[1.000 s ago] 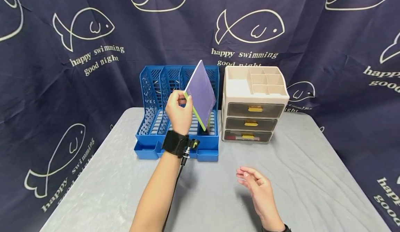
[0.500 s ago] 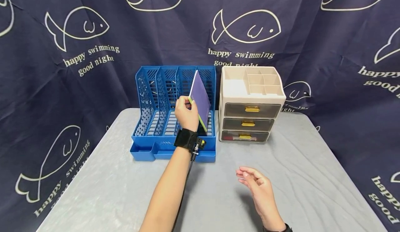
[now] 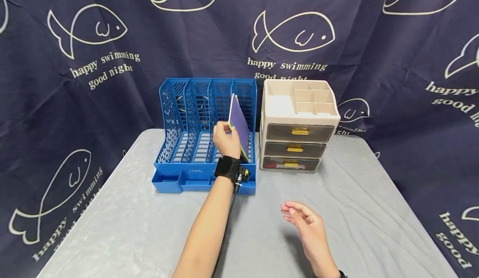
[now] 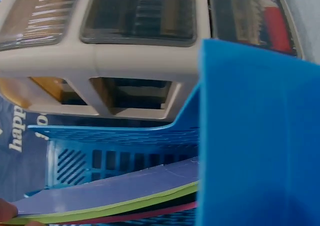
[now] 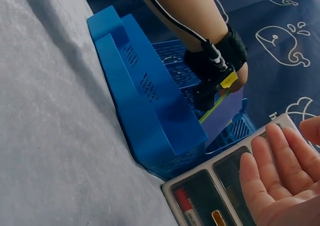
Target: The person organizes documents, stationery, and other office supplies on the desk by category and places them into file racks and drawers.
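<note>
In the blue rack (image 3: 176, 145), your left hand (image 3: 226, 140) pinches the thin purple folder (image 3: 238, 123) by its edge. It looks light and bendy. Your right hand (image 3: 307, 228) hangs open.

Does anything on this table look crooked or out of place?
Only the purple folder: it leans at a slant in the rightmost slot of the blue file rack, pinched by the left hand. Nothing looks spilled or broken.
</note>
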Demonstrator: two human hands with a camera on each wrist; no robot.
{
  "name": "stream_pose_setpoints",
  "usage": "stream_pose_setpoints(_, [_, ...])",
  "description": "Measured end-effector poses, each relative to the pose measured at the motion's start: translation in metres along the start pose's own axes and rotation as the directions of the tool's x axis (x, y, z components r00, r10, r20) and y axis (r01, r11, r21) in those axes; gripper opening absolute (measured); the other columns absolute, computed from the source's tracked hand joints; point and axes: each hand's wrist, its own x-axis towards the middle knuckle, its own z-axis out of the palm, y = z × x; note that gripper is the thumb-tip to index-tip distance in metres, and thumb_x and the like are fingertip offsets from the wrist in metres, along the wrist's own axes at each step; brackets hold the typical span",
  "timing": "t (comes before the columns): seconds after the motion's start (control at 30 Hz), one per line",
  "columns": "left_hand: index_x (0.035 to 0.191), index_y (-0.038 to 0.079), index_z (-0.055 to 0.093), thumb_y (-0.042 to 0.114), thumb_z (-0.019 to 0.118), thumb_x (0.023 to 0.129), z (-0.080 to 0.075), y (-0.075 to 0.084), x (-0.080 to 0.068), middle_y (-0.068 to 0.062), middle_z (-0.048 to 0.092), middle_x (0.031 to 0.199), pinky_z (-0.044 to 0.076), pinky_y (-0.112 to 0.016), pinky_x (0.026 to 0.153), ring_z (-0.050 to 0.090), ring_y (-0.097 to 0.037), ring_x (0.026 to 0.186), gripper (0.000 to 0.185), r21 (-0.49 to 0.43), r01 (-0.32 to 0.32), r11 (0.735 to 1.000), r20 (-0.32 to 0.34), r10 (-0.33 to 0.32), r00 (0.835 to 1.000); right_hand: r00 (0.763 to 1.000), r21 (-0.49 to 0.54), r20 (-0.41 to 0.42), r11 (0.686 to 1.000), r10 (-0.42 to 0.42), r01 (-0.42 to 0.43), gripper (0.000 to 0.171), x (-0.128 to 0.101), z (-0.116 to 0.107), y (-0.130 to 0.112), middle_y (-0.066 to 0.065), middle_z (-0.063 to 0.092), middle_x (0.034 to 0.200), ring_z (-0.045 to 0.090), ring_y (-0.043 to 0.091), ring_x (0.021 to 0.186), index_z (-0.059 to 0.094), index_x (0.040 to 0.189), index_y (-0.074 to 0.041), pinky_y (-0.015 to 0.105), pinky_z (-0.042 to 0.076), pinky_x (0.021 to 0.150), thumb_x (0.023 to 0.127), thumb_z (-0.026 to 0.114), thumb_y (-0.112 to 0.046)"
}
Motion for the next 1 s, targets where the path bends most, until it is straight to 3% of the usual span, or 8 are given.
stream_pose_setpoints(0.17, [0.085,-0.002,0.057,-0.003,0.064,0.084,0.004,-0.008,-0.003,-0.016,0.057,0.089,0.05,-0.04,0.076,0.06,-0.029,0.084,0.007,0.003,0.014,1.0,-0.005,-0.014,1.0,1.0,0.011,-0.002,1.0,-0.002,0.002,0.028,-0.001,-0.001,0.002,0.013,0.07,0.093,0.068,0.018,0.088,0.054,0.109,0.022,0.032,0.056,0.076,0.092,0.055,-0.001])
stream_pose_setpoints(0.43, [0.086,-0.001,0.056,-0.004,0.066,0.082,0.013,-0.013,-0.003,-0.015,0.057,0.089,0.051,-0.039,0.075,0.06,-0.028,0.084,0.011,0.002,0.014,1.0,-0.01,-0.014,1.0,1.0,0.021,0.006,0.999,-0.026,0.026,0.029,-0.001,-0.004,0.006,0.02,0.069,0.095,0.069,0.018,0.087,0.052,0.108,0.024,0.031,0.056,0.076,0.091,0.055,0.0])
stream_pose_setpoints(0.73, [0.088,0.0,0.054,-0.005,0.065,0.082,0.013,-0.01,0.003,-0.016,0.055,0.092,0.05,-0.039,0.076,0.059,-0.029,0.087,0.013,-0.001,0.085,0.996,-0.015,-0.085,0.996,0.999,0.025,0.005,0.999,-0.036,0.036,0.025,0.0,-0.004,0.007,0.014,0.07,0.092,0.069,0.018,0.086,0.056,0.105,0.021,0.031,0.057,0.075,0.091,0.055,0.001])
stream_pose_setpoints(1.0, [0.095,0.0,0.054,-0.002,0.067,0.081,0.014,-0.016,0.01,-0.015,0.056,0.095,0.051,-0.036,0.076,0.061,-0.028,0.085,0.019,-0.007,0.117,0.993,0.038,-0.117,0.992,1.0,0.002,0.008,1.0,-0.026,0.026,0.027,-0.001,-0.004,0.009,0.015,0.07,0.093,0.069,0.018,0.087,0.054,0.106,0.023,0.031,0.057,0.075,0.091,0.056,0.0])
